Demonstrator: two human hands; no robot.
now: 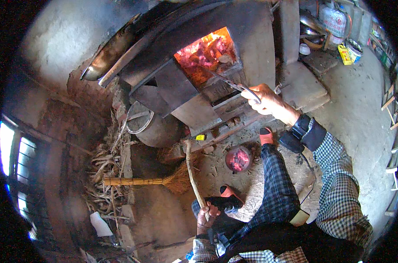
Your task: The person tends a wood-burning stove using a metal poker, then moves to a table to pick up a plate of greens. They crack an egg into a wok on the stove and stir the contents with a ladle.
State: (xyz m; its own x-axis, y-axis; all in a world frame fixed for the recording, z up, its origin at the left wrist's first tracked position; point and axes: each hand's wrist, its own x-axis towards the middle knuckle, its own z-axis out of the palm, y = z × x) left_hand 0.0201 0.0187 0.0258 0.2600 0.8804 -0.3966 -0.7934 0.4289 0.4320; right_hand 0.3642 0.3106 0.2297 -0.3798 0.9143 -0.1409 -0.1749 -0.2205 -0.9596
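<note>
My right hand [264, 100] grips the looped handle of long metal fire tongs [232, 83], whose far end reaches into the mouth of a stove [258, 49]. Inside, embers and burning wood [207, 51] glow orange and pink. Low in front of me, my left hand [208, 214] is closed around a pale, slightly bent wooden stick [193, 179], its far end pointing up towards the stove base. A small round pot of glowing embers [238, 159] stands on the floor between the stick and my leg. The tips of the tongs are hard to make out among the embers.
A straw broom [176, 180] lies left of the stick, beside piled firewood [102, 167]. A round lidded pot [156, 128] stands left below the stove mouth. A yellow box [200, 137] lies by the stove base. A gas cylinder [333, 23] and yellow container [344, 54] are far right.
</note>
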